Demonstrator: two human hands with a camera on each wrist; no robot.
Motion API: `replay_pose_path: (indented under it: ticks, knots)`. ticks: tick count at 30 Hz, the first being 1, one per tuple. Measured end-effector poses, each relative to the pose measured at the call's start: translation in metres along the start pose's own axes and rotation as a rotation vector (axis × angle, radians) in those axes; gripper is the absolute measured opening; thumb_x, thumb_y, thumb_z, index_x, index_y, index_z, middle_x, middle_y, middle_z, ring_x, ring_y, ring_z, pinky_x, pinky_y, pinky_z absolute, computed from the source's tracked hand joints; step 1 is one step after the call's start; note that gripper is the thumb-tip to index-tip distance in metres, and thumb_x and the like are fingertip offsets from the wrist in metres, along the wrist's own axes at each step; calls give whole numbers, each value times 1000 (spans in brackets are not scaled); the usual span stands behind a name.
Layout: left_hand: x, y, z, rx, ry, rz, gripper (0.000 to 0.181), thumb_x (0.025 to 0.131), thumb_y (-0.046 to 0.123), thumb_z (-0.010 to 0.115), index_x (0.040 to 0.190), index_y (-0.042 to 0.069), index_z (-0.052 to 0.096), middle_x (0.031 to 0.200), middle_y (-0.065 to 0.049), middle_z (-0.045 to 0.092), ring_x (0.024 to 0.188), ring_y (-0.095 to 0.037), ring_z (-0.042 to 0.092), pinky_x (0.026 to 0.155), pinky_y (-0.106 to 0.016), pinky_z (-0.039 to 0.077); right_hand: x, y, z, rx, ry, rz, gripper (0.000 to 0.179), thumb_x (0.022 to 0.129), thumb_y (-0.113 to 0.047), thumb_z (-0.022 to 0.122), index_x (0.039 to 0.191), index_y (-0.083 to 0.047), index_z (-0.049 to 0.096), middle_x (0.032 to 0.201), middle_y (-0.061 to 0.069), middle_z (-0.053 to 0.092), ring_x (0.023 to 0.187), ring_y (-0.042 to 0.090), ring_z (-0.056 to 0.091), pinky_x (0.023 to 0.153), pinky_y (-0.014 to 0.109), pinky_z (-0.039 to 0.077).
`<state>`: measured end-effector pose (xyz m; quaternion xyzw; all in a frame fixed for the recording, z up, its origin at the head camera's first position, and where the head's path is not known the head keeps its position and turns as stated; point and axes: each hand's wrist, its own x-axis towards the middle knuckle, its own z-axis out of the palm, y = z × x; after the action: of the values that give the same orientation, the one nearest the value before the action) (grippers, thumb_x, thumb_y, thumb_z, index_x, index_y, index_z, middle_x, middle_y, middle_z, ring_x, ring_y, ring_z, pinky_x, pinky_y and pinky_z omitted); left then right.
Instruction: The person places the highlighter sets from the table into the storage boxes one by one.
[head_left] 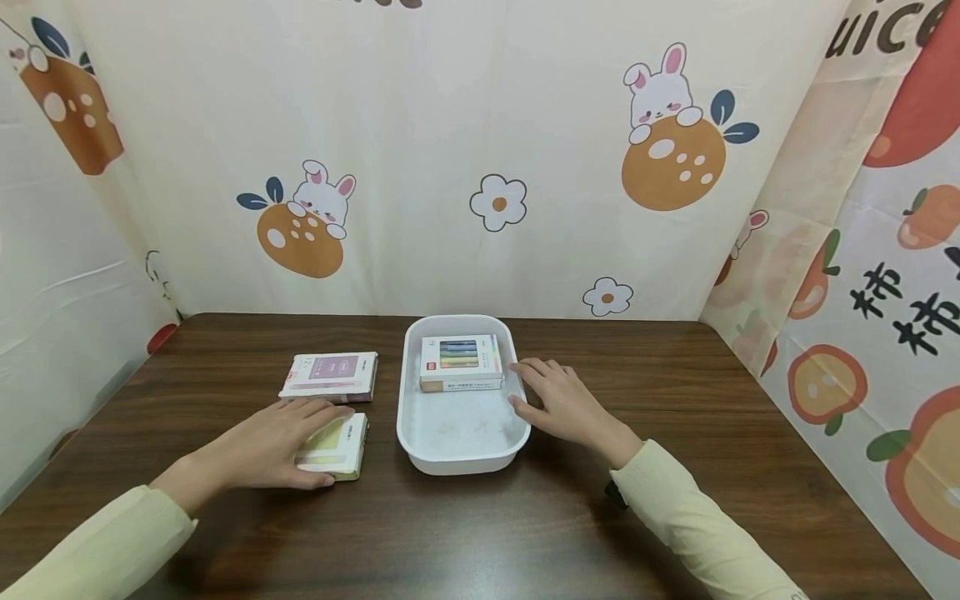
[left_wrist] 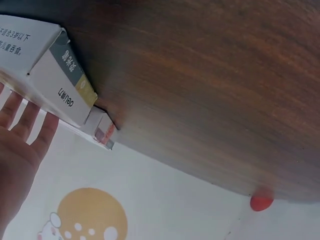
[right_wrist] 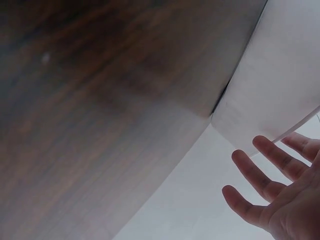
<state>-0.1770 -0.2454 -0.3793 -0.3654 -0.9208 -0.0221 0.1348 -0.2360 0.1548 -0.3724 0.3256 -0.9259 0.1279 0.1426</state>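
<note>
My left hand (head_left: 281,442) lies over a yellow-and-white box (head_left: 348,446) on the table, its fingers across the top and the thumb by the near edge. In the left wrist view, the fingers reach fairly straight to the edge of this box (left_wrist: 62,85). A white plastic tray (head_left: 465,450) stands at the centre. Inside its far half sits a white box (head_left: 461,364) with a window showing coloured sticks. At the tray's right rim is my right hand (head_left: 566,404), fingers spread. The right wrist view shows those fingers loosely extended beside the tray wall (right_wrist: 280,80).
A purple-and-white box (head_left: 330,375) lies on the brown wooden table (head_left: 637,525), just beyond the yellow-and-white one and left of the tray. Printed cloth (head_left: 420,167) with rabbits, fruit and flowers hangs behind the table and along both sides.
</note>
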Motion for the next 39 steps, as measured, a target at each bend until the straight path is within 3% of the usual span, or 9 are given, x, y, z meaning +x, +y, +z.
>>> replay_pose_path:
  ticks: [13, 24, 39]
  knots:
    - [3, -2, -4, -72, -86, -48, 78, 66, 66, 66, 126, 18, 51, 116, 7, 56, 107, -12, 52, 89, -41, 42, 1, 1, 0, 13, -26, 24, 47, 87, -38, 53, 127, -12, 52, 125, 7, 55, 110, 26, 52, 86, 48, 42]
    - [6, -2, -7, -82, -82, -50, 78, 65, 66, 66, 125, 19, 51, 117, 7, 56, 107, -14, 52, 87, -42, 43, 2, 0, 0, 28, -38, 34, 47, 87, -38, 53, 126, -11, 53, 126, 7, 54, 112, 26, 51, 89, 48, 41]
    - [16, 0, -25, -12, -84, -57, 77, 65, 61, 69, 125, 15, 52, 116, 4, 58, 97, -16, 53, 81, -39, 44, 1, -1, -1, 11, -27, 28, 47, 87, -38, 54, 126, -11, 53, 125, 8, 55, 111, 27, 52, 86, 49, 41]
